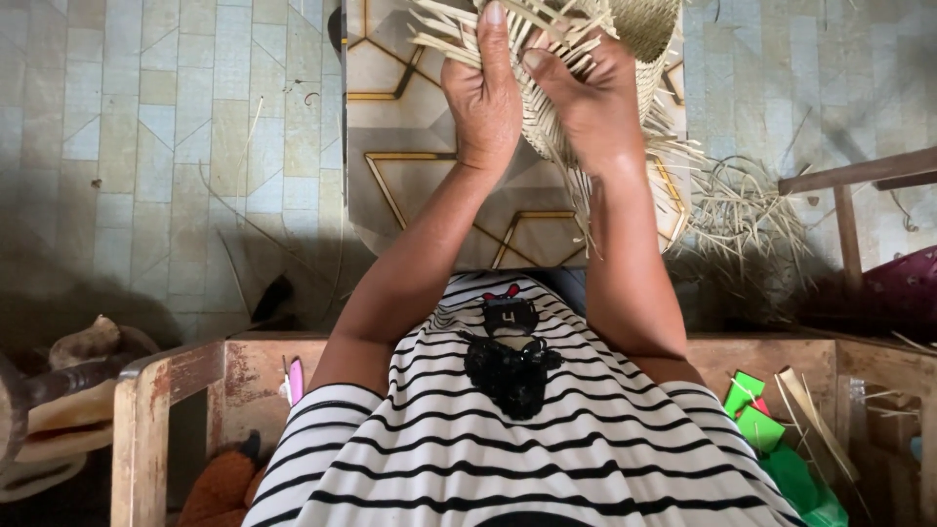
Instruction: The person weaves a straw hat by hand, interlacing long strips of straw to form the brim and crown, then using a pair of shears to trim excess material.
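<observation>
Looking straight down from a head-worn camera, the frame takes in a pale tiled floor (pixel 146 146) across the upper left, a grey mat with gold geometric lines (pixel 420 146) in the upper middle, and a wooden bench frame (pixel 244 376) running along the lower part, where a person in a black-and-white striped top sits. At the top centre, both arms reach up to a half-woven straw basket (pixel 644 29), its finished round wall at the top right edge and loose flat strips fanning out to the left and downward. The left hand (pixel 485 98) lies flat against the loose strips, fingers stretched upward, pressing rather than clasping. The right hand (pixel 590 102) curls over the weave just beside it, thumb and fingers pinching strips against the basket wall. A pile of spare straw (pixel 747 210) lies on the floor at middle right, near a dark wooden chair leg (pixel 847 234). Green folded paper pieces (pixel 756 415) sit at the lower right, and a small pink-handled tool (pixel 295 381) rests on the bench at lower left. Judging by the grip, neat work here calls for keeping the pressed strips flat and taut while one strip is threaded, so the weave stays tight.
</observation>
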